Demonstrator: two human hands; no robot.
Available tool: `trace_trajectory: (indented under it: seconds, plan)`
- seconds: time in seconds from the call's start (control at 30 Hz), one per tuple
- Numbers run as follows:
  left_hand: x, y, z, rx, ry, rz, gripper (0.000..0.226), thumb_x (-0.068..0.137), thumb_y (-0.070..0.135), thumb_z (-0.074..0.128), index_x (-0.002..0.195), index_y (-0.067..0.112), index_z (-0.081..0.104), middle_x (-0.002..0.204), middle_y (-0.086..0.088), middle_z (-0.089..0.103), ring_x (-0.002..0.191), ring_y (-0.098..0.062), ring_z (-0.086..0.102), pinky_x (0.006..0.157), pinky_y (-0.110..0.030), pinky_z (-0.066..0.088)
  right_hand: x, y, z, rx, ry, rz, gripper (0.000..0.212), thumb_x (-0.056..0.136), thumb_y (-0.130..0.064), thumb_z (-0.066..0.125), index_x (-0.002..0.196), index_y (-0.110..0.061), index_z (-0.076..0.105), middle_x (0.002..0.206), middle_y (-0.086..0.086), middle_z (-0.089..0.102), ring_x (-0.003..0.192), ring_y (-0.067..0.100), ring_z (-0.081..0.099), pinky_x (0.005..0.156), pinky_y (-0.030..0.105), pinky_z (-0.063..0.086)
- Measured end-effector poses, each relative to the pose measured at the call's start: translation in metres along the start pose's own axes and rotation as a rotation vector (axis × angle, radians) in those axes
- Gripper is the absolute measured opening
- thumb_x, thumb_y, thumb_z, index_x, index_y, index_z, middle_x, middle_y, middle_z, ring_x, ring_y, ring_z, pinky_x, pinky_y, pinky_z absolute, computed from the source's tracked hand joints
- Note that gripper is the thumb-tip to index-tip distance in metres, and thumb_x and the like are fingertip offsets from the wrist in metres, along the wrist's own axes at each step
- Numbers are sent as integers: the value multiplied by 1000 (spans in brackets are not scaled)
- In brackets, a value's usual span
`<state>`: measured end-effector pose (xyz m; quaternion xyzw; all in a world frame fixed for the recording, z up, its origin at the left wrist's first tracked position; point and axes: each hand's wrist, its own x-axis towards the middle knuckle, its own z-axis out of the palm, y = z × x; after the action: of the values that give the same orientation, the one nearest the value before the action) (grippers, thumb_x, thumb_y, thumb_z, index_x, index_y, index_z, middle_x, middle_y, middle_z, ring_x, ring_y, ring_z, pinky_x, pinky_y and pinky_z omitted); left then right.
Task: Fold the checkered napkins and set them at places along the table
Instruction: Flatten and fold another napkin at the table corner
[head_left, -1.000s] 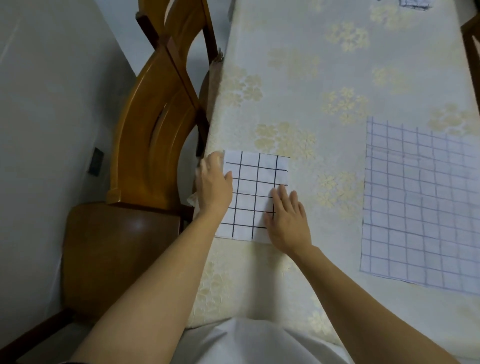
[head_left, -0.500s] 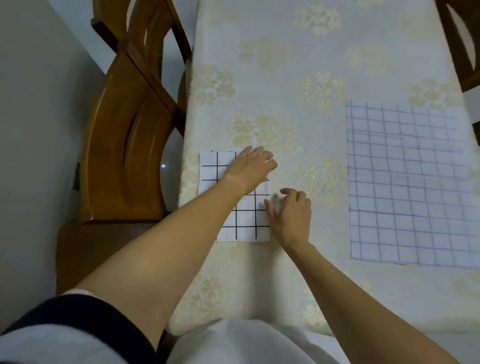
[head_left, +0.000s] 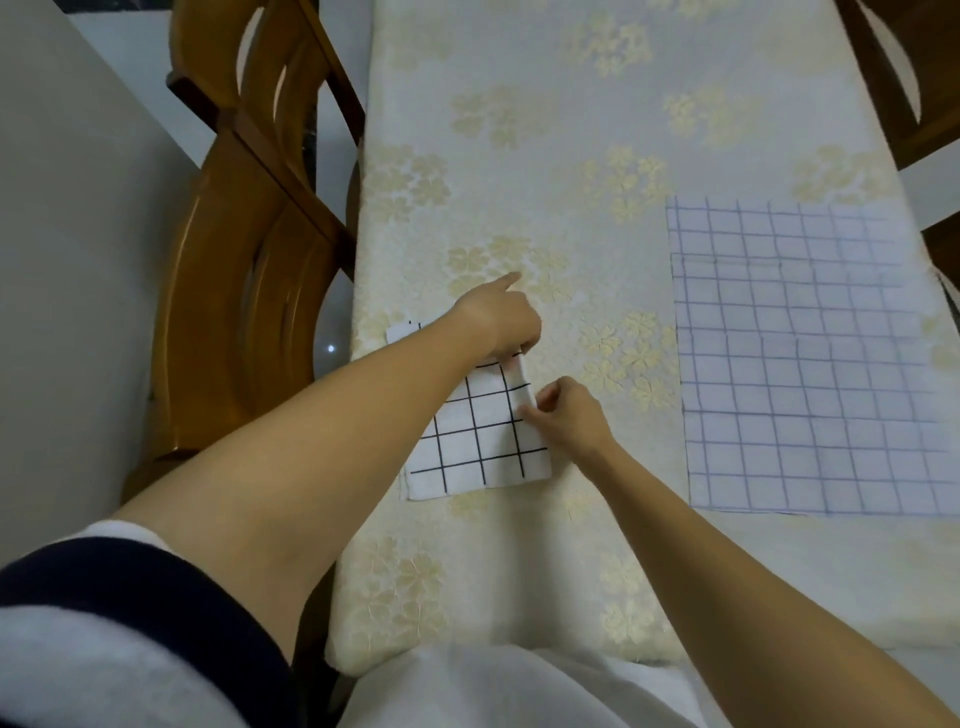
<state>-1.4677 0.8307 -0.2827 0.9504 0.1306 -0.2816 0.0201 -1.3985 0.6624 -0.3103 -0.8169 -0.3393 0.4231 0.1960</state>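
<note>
A folded white napkin with black grid lines (head_left: 478, 441) lies near the table's left edge. My left hand (head_left: 501, 325) reaches across its far right corner and pinches that corner, with the index finger pointing away. My right hand (head_left: 566, 415) pinches the napkin's right edge, which is lifted a little off the cloth. A larger white napkin with thin blue grid lines (head_left: 810, 364) lies spread flat to the right, untouched.
The table carries a cream tablecloth with pale gold flowers (head_left: 571, 156). A wooden chair (head_left: 234, 291) stands close against the table's left side, a grey wall beside it. Part of another wooden chair (head_left: 904, 88) shows at the top right.
My left hand has crossed from the napkin's left side to its far right corner. My right hand went from pressing flat to pinching the right edge, which now lifts.
</note>
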Motion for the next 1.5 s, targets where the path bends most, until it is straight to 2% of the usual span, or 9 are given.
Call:
trace_trajectory:
  seconds: [0.13,0.27,0.4,0.67,0.87,1.03,1.1,1.27,1.5]
  plan:
    - [-23,-9,-11,-471,-32,-113,10,91,31,75,93,22,71,94,5,71,85,-15,64,86,-36,53,5,10,-37,99,-84,-27,32,82,-34,83,106,-18,69,89,1,70,77,14,66,67,25,52]
    - [-43,-19,-9,-786,-51,-214,20,89,41,75,102,25,75,96,12,66,93,-12,61,85,-32,49,16,0,-80,-29,-167,-96,21,84,-38,79,82,-17,76,82,-6,72,74,5,61,66,19,44]
    - [-59,-16,15,-1098,-1,-262,28,93,42,71,113,23,75,103,11,68,98,-11,62,88,-28,49,28,-5,-105,-66,-144,-183,24,89,-35,74,90,-11,75,88,-5,72,79,2,62,66,16,42]
    - [-66,-2,67,-1184,399,-584,20,100,24,63,112,13,75,107,2,69,98,-16,64,80,-24,46,58,27,-87,22,91,-155,23,92,-25,71,112,-13,74,82,-7,65,77,8,59,67,18,44]
    - [-58,4,79,-1059,482,-745,24,100,24,63,120,13,70,121,-8,65,107,-22,60,93,-32,50,68,31,-75,-47,257,-104,33,97,-24,63,128,-12,65,109,9,69,94,19,63,87,34,53]
    - [-50,50,82,-535,691,-716,54,105,19,46,156,14,31,163,-9,30,151,-29,24,127,-44,10,31,5,-33,-304,486,-436,51,104,-24,49,152,-11,39,151,15,44,138,30,41,117,42,34]
    - [-39,76,82,-550,687,-623,57,106,14,42,159,11,23,166,-8,24,155,-25,16,128,-39,1,15,-2,0,-315,432,-581,48,106,-21,39,152,-5,38,154,17,43,143,32,38,120,42,29]
    - [-25,94,111,-427,372,-609,63,109,26,24,161,13,-8,170,-1,-13,156,-20,-14,127,-42,-4,21,19,49,-460,140,-464,67,102,-39,3,160,-9,15,168,9,14,156,22,5,127,36,1]
    - [-29,89,116,-426,382,-655,66,105,55,11,162,26,-9,169,5,-15,156,-20,-14,126,-48,-4,32,58,15,-684,182,-446,62,106,-55,3,160,-27,-10,167,-7,-16,153,16,-19,125,42,-9]
